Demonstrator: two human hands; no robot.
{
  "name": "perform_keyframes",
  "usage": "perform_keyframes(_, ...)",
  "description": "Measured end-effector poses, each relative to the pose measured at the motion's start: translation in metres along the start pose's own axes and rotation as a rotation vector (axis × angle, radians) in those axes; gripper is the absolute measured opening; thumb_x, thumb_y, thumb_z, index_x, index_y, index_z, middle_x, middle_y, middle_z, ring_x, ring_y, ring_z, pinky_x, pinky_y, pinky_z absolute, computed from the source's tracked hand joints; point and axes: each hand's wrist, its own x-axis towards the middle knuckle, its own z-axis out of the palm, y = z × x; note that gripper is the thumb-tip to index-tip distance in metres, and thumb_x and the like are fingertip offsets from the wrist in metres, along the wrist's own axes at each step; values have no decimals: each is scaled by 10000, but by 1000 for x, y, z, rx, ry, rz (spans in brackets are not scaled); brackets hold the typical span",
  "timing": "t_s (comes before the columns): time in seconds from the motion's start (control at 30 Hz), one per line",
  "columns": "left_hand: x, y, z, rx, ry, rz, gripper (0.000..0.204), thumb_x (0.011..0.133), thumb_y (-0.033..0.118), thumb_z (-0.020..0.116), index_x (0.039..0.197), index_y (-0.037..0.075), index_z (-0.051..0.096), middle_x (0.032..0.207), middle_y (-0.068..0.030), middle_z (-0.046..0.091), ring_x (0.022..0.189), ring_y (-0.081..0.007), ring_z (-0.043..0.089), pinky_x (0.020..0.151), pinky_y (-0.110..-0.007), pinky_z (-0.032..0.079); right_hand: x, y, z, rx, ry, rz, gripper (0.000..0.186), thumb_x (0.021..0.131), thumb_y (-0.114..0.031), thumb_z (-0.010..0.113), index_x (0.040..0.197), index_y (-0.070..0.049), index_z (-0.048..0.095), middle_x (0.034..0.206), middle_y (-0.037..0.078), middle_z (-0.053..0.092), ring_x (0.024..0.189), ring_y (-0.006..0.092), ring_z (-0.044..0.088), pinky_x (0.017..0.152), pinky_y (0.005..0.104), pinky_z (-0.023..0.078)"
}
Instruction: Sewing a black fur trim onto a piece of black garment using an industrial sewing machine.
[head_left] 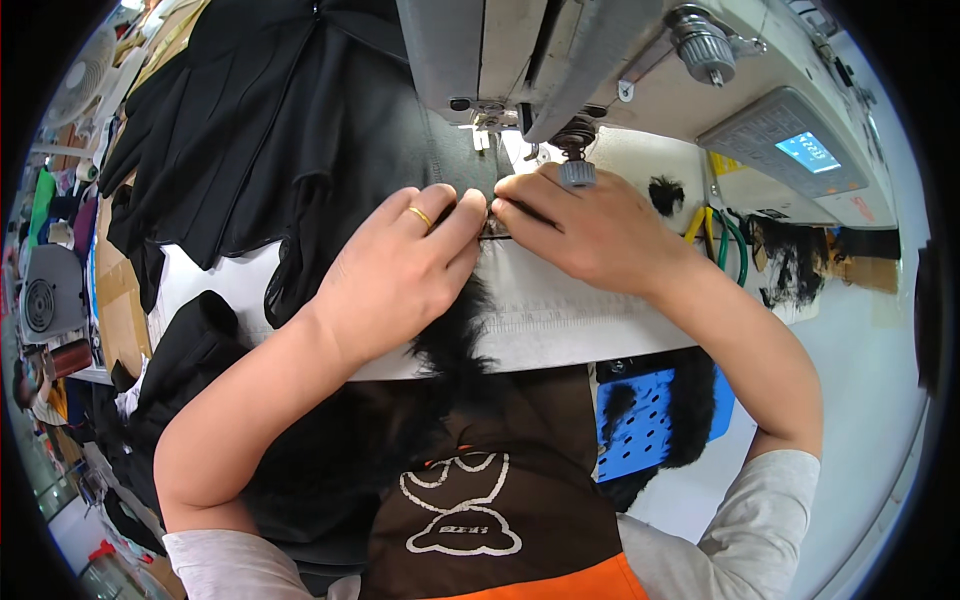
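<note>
Pinching in head view: left hand (pixel 405 260) closes narrowly on black garment (pixel 380 140) edge; right hand (pixel 595 230) fingers narrow just beside, can't tell what's between. Garment spreads across table (pixel 545 340), left and under sewing machine (pixel 760 85); black fur (pixel 455 345) overhangs front edge.

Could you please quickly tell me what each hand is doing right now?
Left hand: closed, fingertips pinching the dark fabric.
Right hand: fingers bent, tips at the fabric's edge; whether it grips cannot be told.
</note>
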Motion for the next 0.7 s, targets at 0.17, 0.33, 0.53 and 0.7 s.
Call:
perform_keyframes(0.17, -3, -8, 5, -17, 71, 12, 394, 762, 72, 649, 1117, -93, 694, 1223, -140, 633, 1095, -285, 627, 951, -387, 555, 0, -1, 3, -84, 34, -9, 293, 827, -150, 668, 1104, -62, 695, 1105, 41, 664, 948, 222, 671, 755, 341, 571)
perform_keyframes(0.33, 5, -33, 15, -12, 134, 5, 403, 746, 44, 661, 1129, -77, 697, 1139, -100, 661, 1032, -254, 642, 928, -359, 559, 5, 9, 18, 59, 221, 168, 245, 791, -155, 679, 1031, -131, 724, 1010, 39, 664, 880, 217, 647, 719, 355, 527)
perform_keyframes(0.53, 6, -50, 19, 21, 124, 37, 302, 800, 99, 656, 1077, 2, 727, 1038, -61, 628, 1072, -233, 616, 968, -346, 542, 2, 8, 24, 168, 254, 308, 223, 768, -131, 685, 988, -138, 720, 1002, 31, 662, 860, 235, 653, 660, 387, 507)
perform_keyframes(0.7, 8, -57, 20, 45, 167, 64, 265, 759, 97, 658, 1001, 13, 726, 1009, -59, 626, 1068, -240, 617, 972, -344, 542, -1, 16, 37, 168, 296, 313, 216, 780, -130, 692, 993, -136, 723, 913, 33, 659, 758, 247, 645, 591, 414, 490)
